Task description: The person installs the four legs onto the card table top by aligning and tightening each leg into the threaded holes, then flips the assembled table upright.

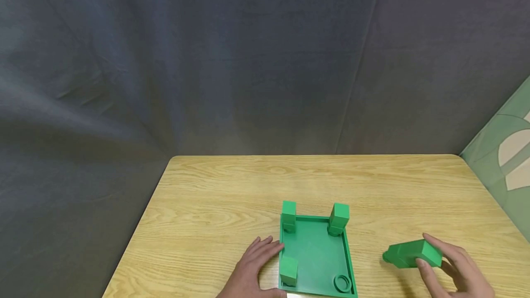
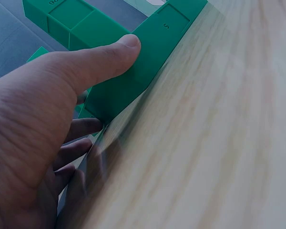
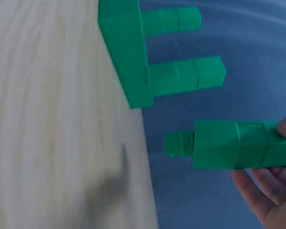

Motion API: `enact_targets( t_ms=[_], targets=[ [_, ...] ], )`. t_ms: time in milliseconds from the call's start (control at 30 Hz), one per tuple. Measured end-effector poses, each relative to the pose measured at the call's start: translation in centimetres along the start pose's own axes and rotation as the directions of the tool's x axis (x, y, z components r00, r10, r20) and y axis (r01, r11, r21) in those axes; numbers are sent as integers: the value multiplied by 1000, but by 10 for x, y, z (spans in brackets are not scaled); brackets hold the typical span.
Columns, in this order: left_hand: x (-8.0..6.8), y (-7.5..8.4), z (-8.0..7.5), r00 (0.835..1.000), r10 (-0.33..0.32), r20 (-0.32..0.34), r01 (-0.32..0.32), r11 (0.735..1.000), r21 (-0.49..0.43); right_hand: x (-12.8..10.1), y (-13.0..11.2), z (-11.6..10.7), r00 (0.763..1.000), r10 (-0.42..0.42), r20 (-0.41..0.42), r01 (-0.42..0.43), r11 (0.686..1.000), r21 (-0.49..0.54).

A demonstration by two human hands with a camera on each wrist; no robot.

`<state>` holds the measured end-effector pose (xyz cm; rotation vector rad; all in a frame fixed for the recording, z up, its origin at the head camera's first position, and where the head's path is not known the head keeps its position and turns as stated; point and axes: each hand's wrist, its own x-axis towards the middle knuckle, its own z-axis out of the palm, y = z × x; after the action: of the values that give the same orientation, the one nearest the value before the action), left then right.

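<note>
A shallow green tray-like base [image 1: 314,256] lies on the table, with a round raised socket [image 1: 342,283] at its near right corner. Square green legs stand upright at the other three corners: far left [image 1: 289,215], far right [image 1: 339,217] and near left [image 1: 288,270]. My left hand [image 1: 252,268] holds the base around its near left corner, the thumb [image 2: 119,55] against its outer wall. Right of the base, my right hand [image 1: 459,270] grips another green leg [image 3: 238,144] by its block end. The leg lies tilted above the table, its threaded end [image 3: 178,144] pointing left towards the base.
The wood-grain table [image 1: 215,197] has its far edge well beyond the base. A dark grey curtain [image 1: 256,59] hangs behind and to the left. At the right stands a green patterned panel [image 1: 503,151].
</note>
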<state>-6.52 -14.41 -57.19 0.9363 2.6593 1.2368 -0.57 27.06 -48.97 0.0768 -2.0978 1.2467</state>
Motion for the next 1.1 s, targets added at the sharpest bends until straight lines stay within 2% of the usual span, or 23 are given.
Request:
enact_targets(
  t_ms=[100, 267, 400, 600, 733, 833, 967, 1100],
  targets=[
    [0, 0, 0, 1000, 0, 0, 0, 1000, 0, -1, -9, 5, 998, -67, 22, 67, 997, 25],
    [0, 0, 1, 1000, -20, 11, 20, 1000, -20, -5, -34, 12, 997, -3, 77, 7, 999, -53],
    [1, 0, 1, 1000, -25, 17, 25, 999, -28, -10, -45, 19, 992, -27, 120, 33, 998, -46],
    [1, 0, 1, 1000, -13, 14, 13, 1000, -21, -19, -43, 34, 973, -163, 166, 164, 986, 9],
    [1, 0, 0, 1000, -11, 17, 11, 1000, -20, -25, -43, 42, 966, -165, 197, 164, 986, 21],
    [1, 0, 0, 1000, -9, 18, 9, 1000, -20, -29, -45, 46, 967, -124, 220, 125, 992, 10],
    [1, 0, 0, 1000, -2, 12, 2, 1000, -13, -31, -44, 52, 960, -162, 227, 157, 987, 40],
    [0, 0, -1, 1000, -7, 13, 7, 1000, -17, -34, -43, 55, 950, -163, 265, 161, 986, 29]
  ],
)
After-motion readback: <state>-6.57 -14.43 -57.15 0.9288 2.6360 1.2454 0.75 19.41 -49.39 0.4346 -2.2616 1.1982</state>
